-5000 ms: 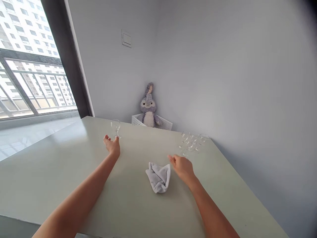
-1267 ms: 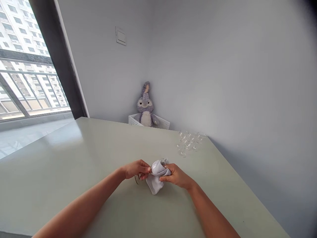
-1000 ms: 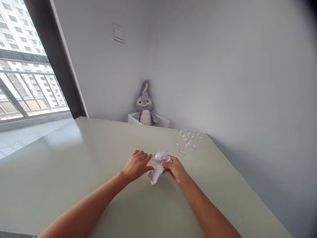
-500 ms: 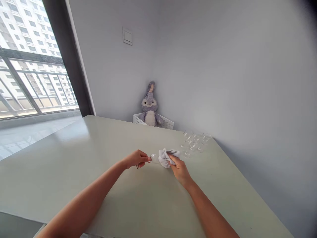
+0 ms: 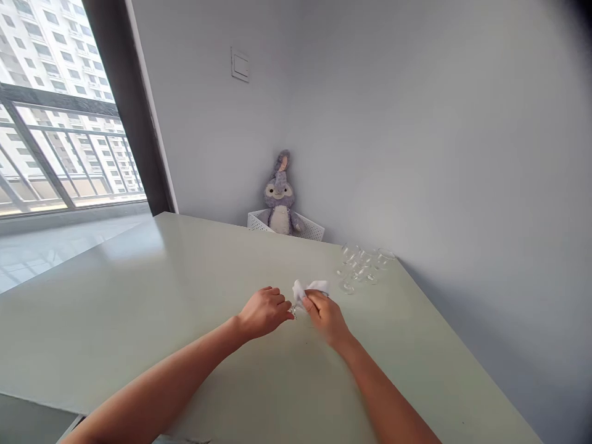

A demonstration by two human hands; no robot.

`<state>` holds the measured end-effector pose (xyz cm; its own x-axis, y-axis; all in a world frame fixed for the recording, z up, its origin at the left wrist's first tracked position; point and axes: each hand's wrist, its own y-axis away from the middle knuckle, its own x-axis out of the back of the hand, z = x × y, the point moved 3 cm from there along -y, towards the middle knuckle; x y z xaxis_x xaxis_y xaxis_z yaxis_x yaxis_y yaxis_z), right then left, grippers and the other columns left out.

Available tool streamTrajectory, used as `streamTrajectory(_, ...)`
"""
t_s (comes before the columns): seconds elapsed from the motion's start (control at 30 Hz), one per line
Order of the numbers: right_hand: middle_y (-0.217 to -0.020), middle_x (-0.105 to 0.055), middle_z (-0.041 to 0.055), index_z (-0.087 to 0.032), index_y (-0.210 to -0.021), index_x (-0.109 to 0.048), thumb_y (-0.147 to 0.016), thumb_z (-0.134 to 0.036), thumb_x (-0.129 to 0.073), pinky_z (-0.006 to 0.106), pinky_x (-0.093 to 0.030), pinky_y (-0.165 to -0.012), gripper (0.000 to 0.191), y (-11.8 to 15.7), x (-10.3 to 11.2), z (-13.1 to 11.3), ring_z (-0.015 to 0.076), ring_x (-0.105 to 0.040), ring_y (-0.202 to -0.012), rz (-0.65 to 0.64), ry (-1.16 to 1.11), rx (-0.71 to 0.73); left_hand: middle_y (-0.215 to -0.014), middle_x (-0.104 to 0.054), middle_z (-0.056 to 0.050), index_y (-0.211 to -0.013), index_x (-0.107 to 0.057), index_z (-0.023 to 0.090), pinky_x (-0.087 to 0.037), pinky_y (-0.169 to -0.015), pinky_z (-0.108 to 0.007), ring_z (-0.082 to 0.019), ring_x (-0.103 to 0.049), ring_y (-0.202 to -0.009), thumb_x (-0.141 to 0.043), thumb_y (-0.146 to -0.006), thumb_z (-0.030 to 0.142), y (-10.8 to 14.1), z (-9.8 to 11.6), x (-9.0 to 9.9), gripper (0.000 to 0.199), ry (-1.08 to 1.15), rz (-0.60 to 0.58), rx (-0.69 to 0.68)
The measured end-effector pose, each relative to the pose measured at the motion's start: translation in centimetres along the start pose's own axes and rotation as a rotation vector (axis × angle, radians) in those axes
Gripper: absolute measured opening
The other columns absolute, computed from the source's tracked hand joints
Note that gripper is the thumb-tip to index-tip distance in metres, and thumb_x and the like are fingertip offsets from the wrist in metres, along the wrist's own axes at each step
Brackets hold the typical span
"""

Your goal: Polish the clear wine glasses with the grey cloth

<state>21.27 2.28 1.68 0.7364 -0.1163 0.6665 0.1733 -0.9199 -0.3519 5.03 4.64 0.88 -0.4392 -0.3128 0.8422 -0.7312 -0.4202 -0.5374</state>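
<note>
My left hand is closed on a clear glass, of which only a small part shows beside the fingertips. Just to its right, my right hand grips a white cloth that bunches up above the fingers and touches the glass. The two hands are close together over the pale green table. How much of the glass lies inside the cloth is hidden.
Several clear stemmed glasses stand grouped near the table's right back edge, by the wall. Behind the table, a purple plush rabbit sits in a white perforated basket. A window is at the left.
My left hand has moved right and turned over, its back now facing up. My right hand has shifted slightly left with the cloth, and less of the glass shows.
</note>
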Motion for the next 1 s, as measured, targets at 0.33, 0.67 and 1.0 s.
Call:
streamTrajectory(0.33, -0.077, -0.066, 0.0020, -0.018, -0.079, -0.063, -0.072, -0.037, -0.059, 0.028, -0.046, -0.066, 0.020, -0.3, -2.2, 3.3, 0.0174, -0.059, -0.076, 0.306, -1.462, -0.724, -0.060, -0.059, 0.000, -0.104, -0.057, 0.022, -0.038, -0.057, -0.025, -0.013, -0.050, -0.059, -0.043, -0.085, 0.038, 0.0, -0.4, -0.8, 0.028, 0.179, 0.084, 0.350)
streamTrajectory(0.67, -0.111, -0.055, 0.0058, -0.027, -0.115, -0.046, -0.084, -0.050, -0.036, 0.033, -0.045, -0.076, 0.039, 1.5, -5.6, -1.6, 0.0199, -0.052, -0.097, 0.132, -1.044, -0.317, -0.106, -0.047, -0.008, -0.127, -0.038, 0.027, -0.045, -0.074, -0.032, -0.016, -0.050, -0.085, -0.035, -0.082, 0.011, 0.1, 2.0, -1.2, 0.048, 0.353, 0.243, 0.527)
streamTrajectory(1.0, -0.082, -0.061, 0.0028, -0.018, -0.093, -0.058, -0.069, -0.043, -0.064, 0.030, -0.041, -0.073, 0.035, 0.6, -3.6, -0.8, 0.0163, -0.055, -0.076, -0.167, -1.053, -0.303, -0.119, -0.052, -0.009, -0.132, -0.031, 0.026, -0.044, -0.083, -0.036, -0.022, -0.051, -0.106, -0.051, -0.079, 0.030, -0.6, 0.4, -0.4, 0.056, 1.484, -0.019, 0.667)
